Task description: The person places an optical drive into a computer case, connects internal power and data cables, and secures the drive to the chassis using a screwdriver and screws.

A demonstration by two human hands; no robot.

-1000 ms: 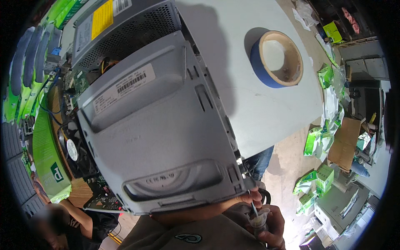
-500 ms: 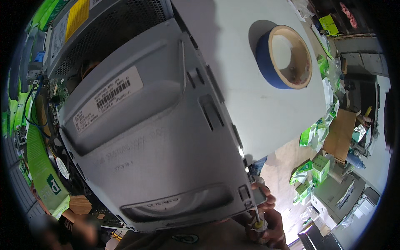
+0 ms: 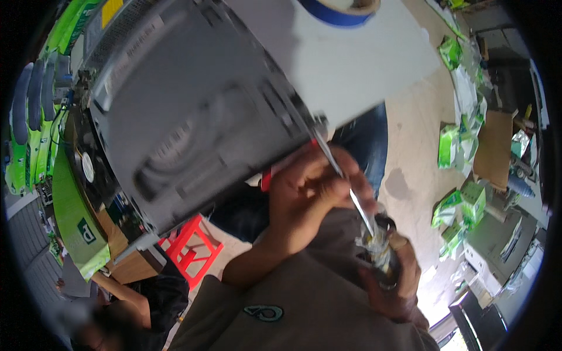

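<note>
A grey metal computer case point(image 3: 193, 111) lies tilted on the white table point(image 3: 363, 64), its near corner hanging over the edge. A long thin screwdriver point(image 3: 345, 181) reaches up with its tip at that corner. My right hand point(image 3: 395, 278) grips the screwdriver's clear handle low at the right. My left hand point(image 3: 310, 193) is curled around the shaft just below the case, fingers pinching it. The picture is motion-blurred, so the screw itself cannot be made out.
A blue tape roll point(image 3: 342, 9) sits on the table at the top edge. A red stool point(image 3: 190, 243) stands below the case, and another person point(image 3: 134, 298) crouches at the lower left. Green packets point(image 3: 462, 205) and a cardboard box point(image 3: 494, 146) litter the floor at right.
The view has dropped, so the case and tape roll slid up in the picture. My left hand has come into view and closed on the screwdriver's shaft; my right hand keeps the handle.
</note>
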